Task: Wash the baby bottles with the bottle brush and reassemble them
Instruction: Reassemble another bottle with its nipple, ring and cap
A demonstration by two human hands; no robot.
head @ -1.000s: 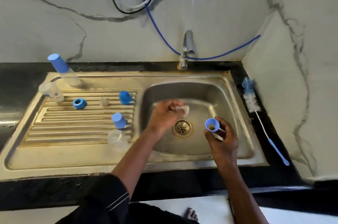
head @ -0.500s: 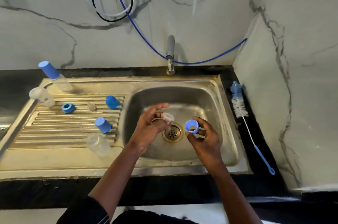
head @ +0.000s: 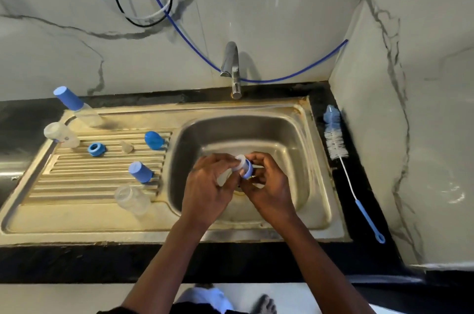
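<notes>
While held over the sink (head: 295,134), left hand (head: 205,192) pinching teat (head: 240,160), right hand (head: 270,192) pinching blue collar (head: 248,169)

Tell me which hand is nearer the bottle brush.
Right. The right hand is over the sink basin, apart from the bottle brush on the counter; the left hand is beyond it, farther off.

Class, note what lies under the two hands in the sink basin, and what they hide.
Under the left hand and right hand, pinching the teat and blue ring, lies the sink basin's steel floor. The drain is almost covered; only a sliver of its rim shows between them.
</notes>
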